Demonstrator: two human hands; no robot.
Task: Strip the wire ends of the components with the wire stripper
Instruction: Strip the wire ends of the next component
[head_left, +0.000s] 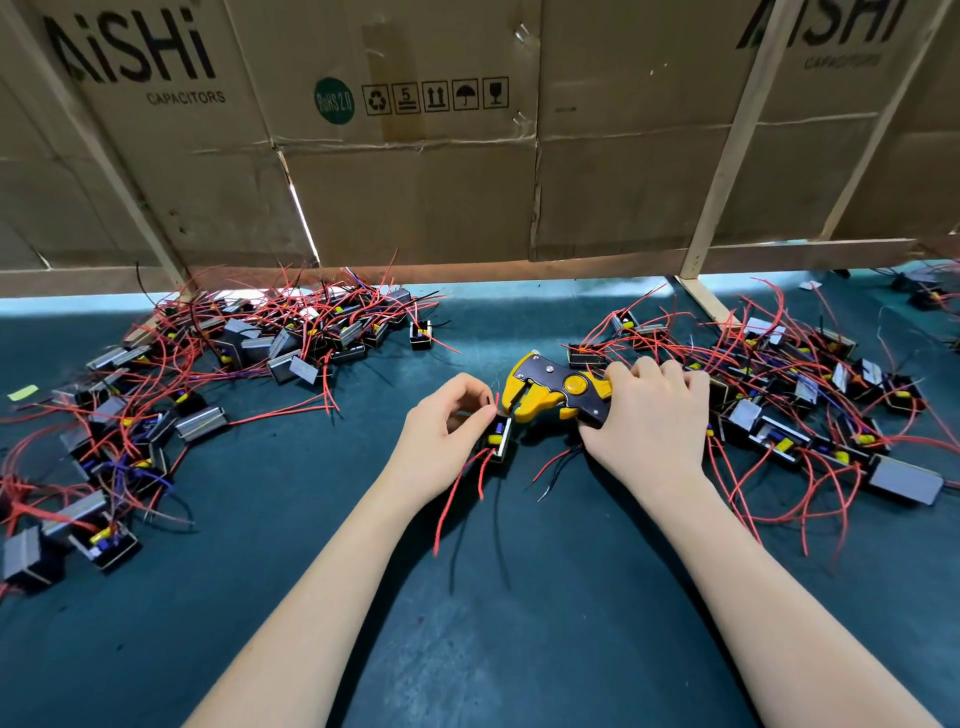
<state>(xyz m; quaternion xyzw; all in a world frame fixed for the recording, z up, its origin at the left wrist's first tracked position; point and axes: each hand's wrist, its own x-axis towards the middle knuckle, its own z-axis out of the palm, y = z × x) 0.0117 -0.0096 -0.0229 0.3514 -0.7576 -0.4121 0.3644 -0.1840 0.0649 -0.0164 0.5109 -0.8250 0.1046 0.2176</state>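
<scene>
While the left hand (449, 431) pinches a component (500, 439) just left of the stripper (550, 397), gripped by the right hand (649, 415), its red wire (497, 401) should seat squarely between the stripper's parted jaws before squeezing.

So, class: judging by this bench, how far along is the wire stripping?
Done: cannot tell; the left pile and right pile look alike. In hand: the left hand pinches one component at the nose of the wire stripper, gripped by the right hand. Left: probably many components.
</scene>
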